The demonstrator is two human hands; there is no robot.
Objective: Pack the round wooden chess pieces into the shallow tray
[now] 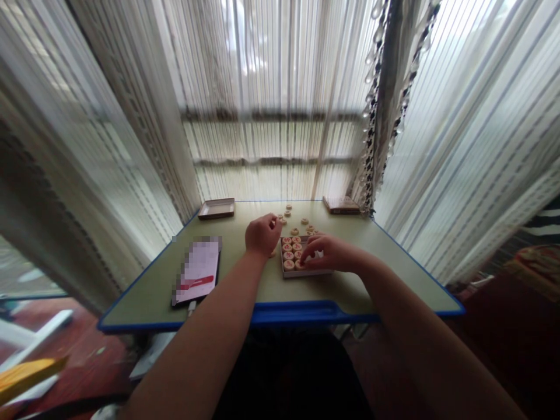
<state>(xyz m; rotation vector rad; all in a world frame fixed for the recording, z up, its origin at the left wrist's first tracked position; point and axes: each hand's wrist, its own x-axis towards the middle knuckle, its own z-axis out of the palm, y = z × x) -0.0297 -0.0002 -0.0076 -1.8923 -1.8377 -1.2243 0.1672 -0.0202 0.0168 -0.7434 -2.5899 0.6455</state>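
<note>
Open box (308, 273), rectangular and shallow with a pale near wall, lay on the worktop (394, 280) right of centre. In its left part, round discs (287, 256) sat flat in two columns of four, pale tan, each face marked in red; the marks were too small to read.

Right hand (326, 252) reached over the box's right part, fingers bent, fingertips at the near disc of the second column; whether it gripped or merely touched could not be told. Left hand (261, 234) was just left of the box, near its far corner, fingers curled inward; whether a disc was held could not be told.

Loose discs (294, 231), thick and round-edged, were scattered beyond the box.

Worktop surface smooth, pale green, edged in blue. Shallow rectangular tray (216, 208) at far left, brown-walled; flat brown case (341, 205) at far right. Glossy tablet (199, 268) lay left of the left forearm. Sheer striped curtains (280, 70) hung in folds beyond.
</note>
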